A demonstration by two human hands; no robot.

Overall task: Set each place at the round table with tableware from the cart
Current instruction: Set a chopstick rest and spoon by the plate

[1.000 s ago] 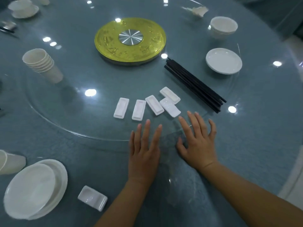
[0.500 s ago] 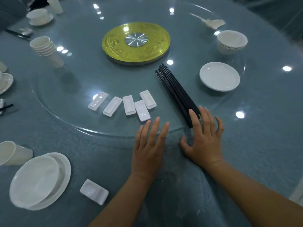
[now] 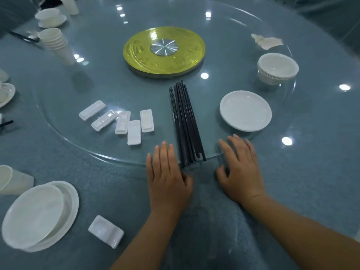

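A: Chopsticks (image 3: 185, 121), a bundle of black sticks, lie on the glass turntable (image 3: 109, 82) with their near ends at its front rim. Where do the hands sit?

B: Left hand (image 3: 167, 176) lies flat, fingers straight, fingertips over the glass rim just left of the bundle's near ends; it holds nothing. Right hand (image 3: 240, 170) rests palm down just right of them, fingers spread and relaxed over the rim, thumb on the cloth, also holding nothing. The bundle's ends fall between the two hands.

A: And the neighbouring pieces?

B: Five white chopstick rests (image 3: 134, 131) cluster on the glass left of the bundle, the nearest just beyond the left fingertips. A white plate (image 3: 245, 111) sits right of the bundle, near the right hand. Stacked bowls (image 3: 277, 70) stand farther back; a cup stack (image 3: 56, 45) leans at far left; the yellow hub (image 3: 164, 51) is at centre.

A: Open room?

B: Bare cloth tabletop (image 3: 315, 172) extends right of the right hand. At near left lie a plate with a bowl (image 3: 39, 215), a single rest (image 3: 106, 230) and a cup (image 3: 13, 180).
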